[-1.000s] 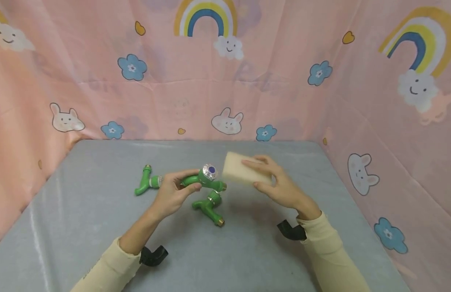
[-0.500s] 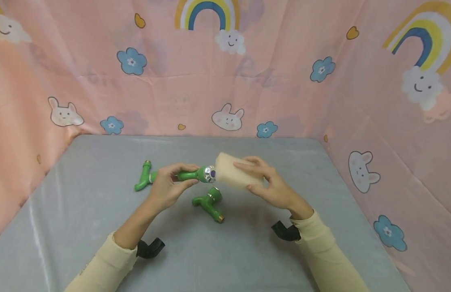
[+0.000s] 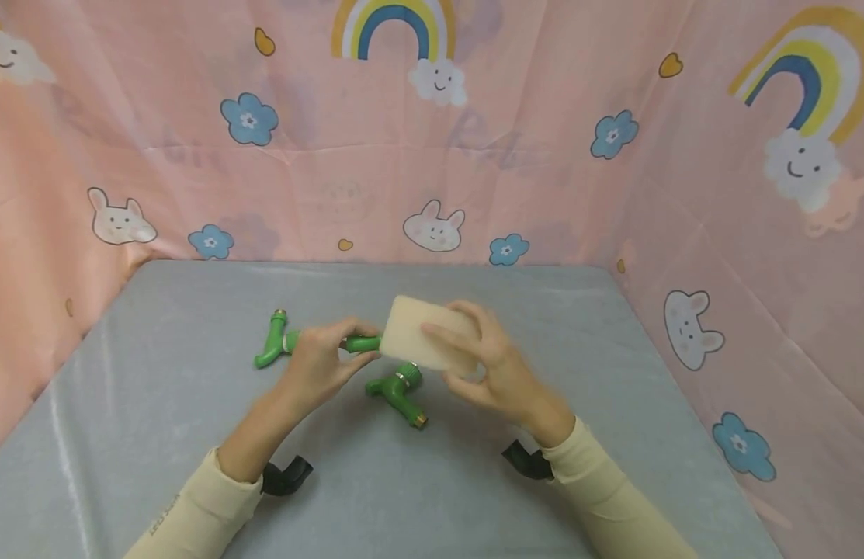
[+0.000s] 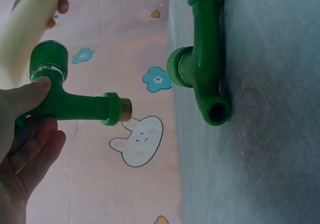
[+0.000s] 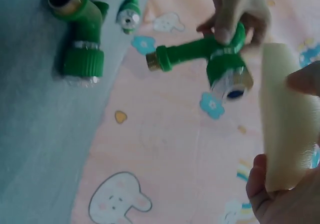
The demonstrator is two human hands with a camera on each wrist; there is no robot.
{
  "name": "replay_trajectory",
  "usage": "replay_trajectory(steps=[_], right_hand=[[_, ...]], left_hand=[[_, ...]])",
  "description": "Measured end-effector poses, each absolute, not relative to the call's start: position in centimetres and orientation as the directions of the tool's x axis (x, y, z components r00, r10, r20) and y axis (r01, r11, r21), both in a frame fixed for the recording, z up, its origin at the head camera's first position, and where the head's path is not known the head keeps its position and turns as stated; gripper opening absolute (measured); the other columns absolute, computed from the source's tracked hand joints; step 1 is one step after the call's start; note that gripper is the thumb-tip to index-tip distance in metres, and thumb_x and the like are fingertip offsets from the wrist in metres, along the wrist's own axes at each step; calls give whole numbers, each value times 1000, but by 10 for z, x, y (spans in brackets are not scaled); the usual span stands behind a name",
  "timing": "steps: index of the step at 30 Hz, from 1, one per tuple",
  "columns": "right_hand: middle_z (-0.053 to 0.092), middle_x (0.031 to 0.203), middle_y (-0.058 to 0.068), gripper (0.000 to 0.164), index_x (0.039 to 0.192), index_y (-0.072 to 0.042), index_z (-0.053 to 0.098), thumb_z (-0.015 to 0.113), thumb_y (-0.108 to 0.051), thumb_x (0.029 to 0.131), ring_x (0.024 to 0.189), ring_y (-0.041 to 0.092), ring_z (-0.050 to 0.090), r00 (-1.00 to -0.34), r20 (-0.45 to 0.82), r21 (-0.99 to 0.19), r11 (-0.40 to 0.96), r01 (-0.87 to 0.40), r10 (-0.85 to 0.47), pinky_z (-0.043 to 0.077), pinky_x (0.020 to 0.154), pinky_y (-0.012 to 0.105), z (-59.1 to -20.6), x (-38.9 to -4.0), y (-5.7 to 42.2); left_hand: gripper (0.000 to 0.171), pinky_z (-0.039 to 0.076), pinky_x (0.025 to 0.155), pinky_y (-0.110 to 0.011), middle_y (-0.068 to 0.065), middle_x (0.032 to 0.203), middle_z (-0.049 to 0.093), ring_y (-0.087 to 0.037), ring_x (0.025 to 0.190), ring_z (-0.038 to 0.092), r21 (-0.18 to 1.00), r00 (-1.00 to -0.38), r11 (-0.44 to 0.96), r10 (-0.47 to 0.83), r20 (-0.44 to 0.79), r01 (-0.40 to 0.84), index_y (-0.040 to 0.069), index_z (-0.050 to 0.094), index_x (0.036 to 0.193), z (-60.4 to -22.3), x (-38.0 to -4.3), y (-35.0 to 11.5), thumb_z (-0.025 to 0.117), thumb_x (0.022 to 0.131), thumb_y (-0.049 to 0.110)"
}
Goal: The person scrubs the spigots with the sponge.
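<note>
My left hand (image 3: pixel 320 361) pinches a green plastic faucet (image 4: pixel 75 106) between thumb and fingers, raised above the table. Its threaded outlet end is brass-coloured, and its round knob has a silver, blue-centred cap (image 5: pixel 235 86). My right hand (image 3: pixel 494 373) grips a pale cream sponge (image 3: pixel 421 334) by its sides. In the head view the sponge overlaps the faucet's knob end and hides it. The right wrist view shows the sponge (image 5: pixel 285 119) beside the knob, with a gap between them there.
Two more green faucets lie on the grey table: one (image 3: pixel 397 394) in front of the hands, another (image 3: pixel 272 341) left of the left hand. Black curved pieces (image 3: pixel 288 475) show at both wrists. A pink printed curtain (image 3: pixel 376 178) stands behind and at the sides.
The sponge has moved left with my right hand and now covers the faucet's knob end in the head view. My left hand has turned the faucet; its knob faced upward earlier.
</note>
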State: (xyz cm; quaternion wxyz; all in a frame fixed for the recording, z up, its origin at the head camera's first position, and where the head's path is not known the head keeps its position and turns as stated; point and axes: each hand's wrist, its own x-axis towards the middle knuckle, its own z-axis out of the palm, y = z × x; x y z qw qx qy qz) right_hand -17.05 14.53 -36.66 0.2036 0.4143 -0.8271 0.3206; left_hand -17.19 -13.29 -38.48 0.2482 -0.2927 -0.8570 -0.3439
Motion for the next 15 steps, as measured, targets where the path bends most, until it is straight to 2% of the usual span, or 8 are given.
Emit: replay_trajectory(steps=[3, 5, 12, 15], right_hand=[[53, 136, 21, 61, 135, -22, 65, 77, -7, 77, 117, 39, 53, -522, 605, -197, 523, -829, -601, 56, 89, 51, -370, -167, 137], [54, 134, 20, 63, 133, -23, 66, 78, -4, 75, 113, 39, 54, -519, 602, -140, 561, -816, -606, 57, 86, 50, -371, -167, 136], [55, 134, 19, 61, 130, -22, 69, 75, 0, 73, 113, 39, 52, -600, 600, -179, 643, -745, -528, 57, 85, 49, -366, -177, 151], [52, 135, 20, 60, 129, -20, 69, 74, 0, 72, 116, 40, 50, -606, 624, -216, 636, -741, -494, 55, 88, 51, -363, -180, 158]], left_hand=[[28, 62, 68, -30, -7, 93, 79, -18, 79, 74, 410, -700, 619, 341, 627, 670, 5, 72, 99, -385, -170, -130, 88, 75, 3], [27, 63, 67, -29, -7, 92, 78, -18, 79, 74, 417, -711, 627, 335, 618, 658, 6, 73, 98, -383, -169, -130, 87, 76, 4], [24, 63, 67, -31, -7, 85, 78, -20, 74, 74, 504, -780, 632, 280, 560, 589, 6, 73, 100, -382, -170, -133, 85, 80, 8], [23, 64, 69, -33, -8, 86, 77, -21, 76, 75, 556, -810, 619, 249, 531, 555, 4, 72, 101, -381, -171, -134, 84, 82, 8]])
